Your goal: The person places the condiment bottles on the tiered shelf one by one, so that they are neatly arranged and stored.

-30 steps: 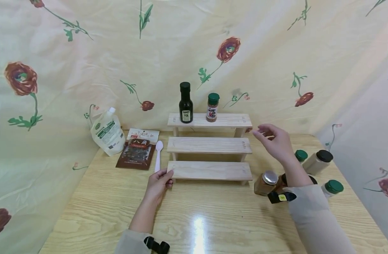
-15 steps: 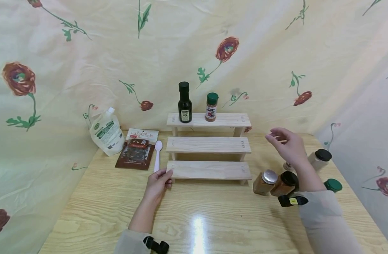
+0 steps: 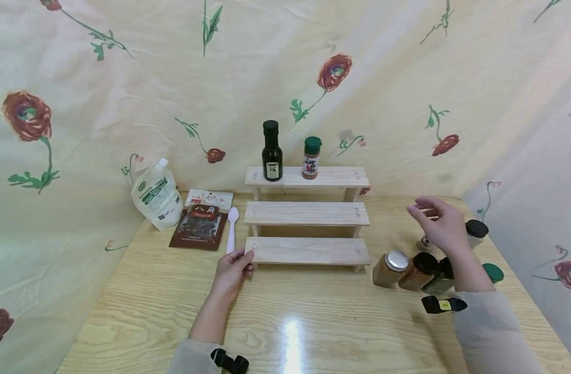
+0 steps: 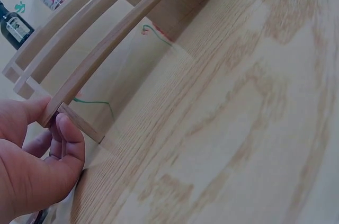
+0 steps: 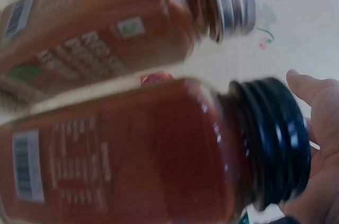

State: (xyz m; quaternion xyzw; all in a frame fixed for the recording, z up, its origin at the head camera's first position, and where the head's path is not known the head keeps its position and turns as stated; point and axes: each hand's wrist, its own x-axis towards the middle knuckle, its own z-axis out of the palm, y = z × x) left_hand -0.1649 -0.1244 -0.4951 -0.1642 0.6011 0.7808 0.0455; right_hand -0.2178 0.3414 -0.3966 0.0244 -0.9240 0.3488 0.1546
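A three-tier wooden shelf rack [image 3: 307, 213] stands mid-table. My left hand [image 3: 232, 274] pinches the left end of its lowest board, thumb above and fingers below, as the left wrist view shows [image 4: 39, 152]. On the top tier stand a dark glass bottle [image 3: 273, 158] and a green-capped spice jar [image 3: 310, 160]. At the right, my right hand [image 3: 443, 227] hovers above a group of spice jars, fingers loosely bent, with nothing visible in it. Beneath it a small jar [image 3: 424, 243] is partly hidden. The right wrist view has a black-lidded jar [image 5: 132, 155] close up.
A silver-lidded jar [image 3: 390, 268], a dark green jar [image 3: 439, 278], another black-lidded jar [image 3: 476, 232] and a green-capped one [image 3: 493, 272] surround the right forearm. Left of the rack lie a white spoon [image 3: 232, 228], a brown packet [image 3: 202, 221] and a leaning white spouted pouch [image 3: 158, 196].
My right hand has moved rightward and down, from beside the rack's top tier to over the jars. The left hand stays on the lowest board.
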